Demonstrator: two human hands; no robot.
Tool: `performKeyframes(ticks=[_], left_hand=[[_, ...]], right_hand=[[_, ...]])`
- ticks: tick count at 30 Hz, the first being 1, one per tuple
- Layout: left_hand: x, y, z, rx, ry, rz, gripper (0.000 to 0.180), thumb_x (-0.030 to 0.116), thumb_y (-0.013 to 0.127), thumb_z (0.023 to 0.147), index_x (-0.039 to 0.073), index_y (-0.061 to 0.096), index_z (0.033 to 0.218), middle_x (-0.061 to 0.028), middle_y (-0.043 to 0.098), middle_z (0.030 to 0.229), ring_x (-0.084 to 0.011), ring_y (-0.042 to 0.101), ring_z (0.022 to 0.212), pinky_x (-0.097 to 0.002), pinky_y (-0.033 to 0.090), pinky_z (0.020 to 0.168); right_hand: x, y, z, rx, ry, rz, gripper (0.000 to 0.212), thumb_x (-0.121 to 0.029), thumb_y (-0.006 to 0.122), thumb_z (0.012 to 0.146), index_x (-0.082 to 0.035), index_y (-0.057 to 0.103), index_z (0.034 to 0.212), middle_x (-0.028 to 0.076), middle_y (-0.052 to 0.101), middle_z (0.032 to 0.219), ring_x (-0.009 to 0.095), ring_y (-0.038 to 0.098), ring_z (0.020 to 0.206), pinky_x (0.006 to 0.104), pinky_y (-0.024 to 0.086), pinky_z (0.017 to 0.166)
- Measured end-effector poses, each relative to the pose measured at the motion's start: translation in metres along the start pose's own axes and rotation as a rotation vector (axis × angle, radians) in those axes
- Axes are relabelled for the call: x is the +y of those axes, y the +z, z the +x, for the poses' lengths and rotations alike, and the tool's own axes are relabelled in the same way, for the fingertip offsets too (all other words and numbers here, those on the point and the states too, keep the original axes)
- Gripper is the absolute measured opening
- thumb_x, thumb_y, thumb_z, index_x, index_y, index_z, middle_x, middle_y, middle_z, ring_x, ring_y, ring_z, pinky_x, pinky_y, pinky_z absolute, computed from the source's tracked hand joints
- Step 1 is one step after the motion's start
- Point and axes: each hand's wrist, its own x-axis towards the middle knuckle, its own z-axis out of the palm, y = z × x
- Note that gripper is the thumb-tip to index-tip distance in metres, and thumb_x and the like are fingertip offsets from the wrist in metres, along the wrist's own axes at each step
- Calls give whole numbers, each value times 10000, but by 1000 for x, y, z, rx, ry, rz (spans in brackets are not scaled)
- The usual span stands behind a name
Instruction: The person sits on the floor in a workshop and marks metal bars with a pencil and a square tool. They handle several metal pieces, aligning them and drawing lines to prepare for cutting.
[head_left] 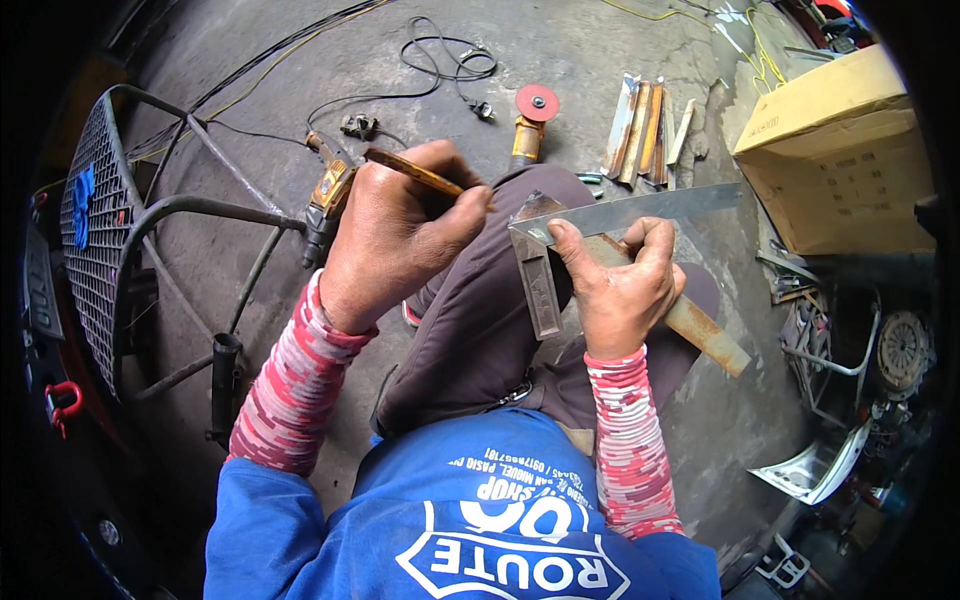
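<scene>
Apparently mid-marking, head view: left hand (395, 235) has its fingers pinched round a slim yellow-brown pencil (415, 172), tip angled toward the steel try square (600, 225) resting across the lap. Right hand (625, 285) has its fingers wrapped over a rusty flat metal bar (705, 335), thumb pressing the square's blade against it. Bar lies across the right knee, sticking out past the hand toward the concrete floor (600, 60). Judged step: scribing a line along the square's edge. Next move calls for a steady square and the pencil drawn tight along the blade. Red-disc angle grinder (530, 120) lies ahead, orange drill (328, 190) near the left hand, cardboard box (840, 150) off right.
</scene>
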Motion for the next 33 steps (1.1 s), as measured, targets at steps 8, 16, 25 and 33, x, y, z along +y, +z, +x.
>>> performKeyframes(ticks=[8, 16, 25, 33], left_hand=[[-10, 31, 13, -115, 106, -213, 135, 113, 704, 1049, -19, 682, 1069, -36, 730, 896, -51, 627, 748, -223, 512, 648], [-8, 16, 4, -143, 101, -16, 121, 101, 726, 1018, -5, 686, 974, -14, 670, 830, -50, 584, 753, -244, 485, 653], [-9, 11, 0, -73, 62, -217, 145, 100, 725, 1012, -39, 683, 999, -46, 712, 861, -47, 622, 791, -249, 513, 664], [-8, 26, 13, -171, 118, -163, 136, 130, 711, 1048, -3, 688, 1060, -21, 699, 906, -52, 605, 774, -231, 504, 681]], right_hand=[[-6, 2, -2, 12, -17, 13, 708, -634, 945, 660, -128, 524, 921, 36, 571, 778, 313, 590, 745, 436, 369, 796], [-1, 3, -2, 65, -71, -21, 748, -672, 940, 667, -107, 508, 899, 34, 478, 716, 303, 512, 651, 440, 404, 764], [-5, 1, -5, 38, -51, -6, 750, -671, 940, 667, -108, 508, 910, 18, 476, 742, 279, 513, 680, 423, 392, 787], [-5, 5, -4, 67, -61, -19, 740, -657, 943, 666, -109, 511, 911, 12, 476, 745, 277, 514, 686, 421, 388, 802]])
